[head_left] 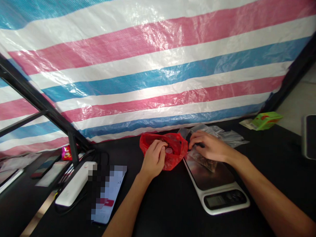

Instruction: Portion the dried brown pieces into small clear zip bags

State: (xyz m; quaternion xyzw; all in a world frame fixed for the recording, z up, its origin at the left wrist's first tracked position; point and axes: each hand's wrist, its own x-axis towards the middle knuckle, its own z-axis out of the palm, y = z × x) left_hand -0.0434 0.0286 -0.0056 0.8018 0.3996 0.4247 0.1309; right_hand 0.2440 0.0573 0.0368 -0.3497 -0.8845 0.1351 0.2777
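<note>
While the person's left hand (pixel 153 159) and right hand (pixel 208 146) worked side by side over a black bench (pixel 170 215), the left curled its fingers into the mouth of a red plastic bag (pixel 172 150), gripping the thin film around a small pinkish round piece (pixel 168 150) — too small to tell what it was. At about 3 o'clock from that bag, the right hand pinched the top of a clear plastic bag (pixel 201 159) holding something brown, its fingertips pressed together. That bag lay on the platform of a white digital kitchen scale (pixel 217 193), its lower end touching the steel. Loose clear plastic bags (pixel 219 136) were heaped at 12 o'clock from the right hand, just behind the scale, and a green packet (pixel 264 120) sat further out at 2 o'clock. At 8 o'clock from the left hand lay a white power bank (pixel 75 183) beside a phone (pixel 107 196), its screen pixelated. A striped tarpaulin (pixel 159 70) — pink, white and blue — hung at 12 o'clock beyond the bench.
</note>
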